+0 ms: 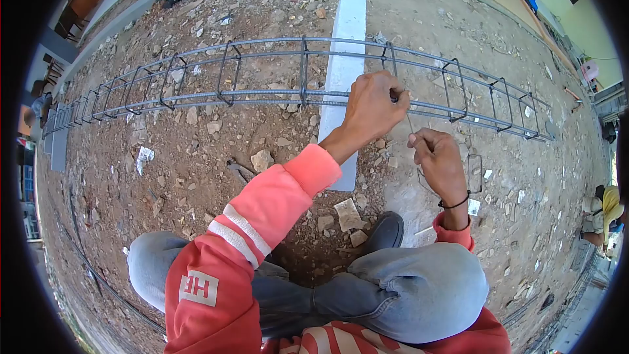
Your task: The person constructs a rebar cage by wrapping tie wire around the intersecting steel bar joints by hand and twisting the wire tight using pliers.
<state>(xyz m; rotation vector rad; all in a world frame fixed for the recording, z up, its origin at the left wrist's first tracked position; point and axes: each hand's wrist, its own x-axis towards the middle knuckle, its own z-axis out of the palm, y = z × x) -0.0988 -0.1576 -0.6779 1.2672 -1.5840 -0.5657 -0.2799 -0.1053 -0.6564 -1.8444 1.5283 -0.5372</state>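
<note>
A long rebar cage (303, 65), made of ribbed steel bars with square stirrups, runs across in front of me. It lies over a white beam (349, 16). My left hand (380, 105) is at the cage's lower bars, its fingers closed in a pinch near a stirrup. A thin piece of tie wire (410, 122) stretches from those fingertips down to my right hand (439, 160). The right hand is just below the bars, with thumb and finger pinched on the wire. What lies inside the left fingers is partly hidden.
Pincers (241, 170) lie on the rubble-strewn ground left of the beam. A loose stirrup (480, 174) rests behind my right hand. Another support (59, 147) is under the cage's far left end. A person in yellow (610, 206) is at the right edge.
</note>
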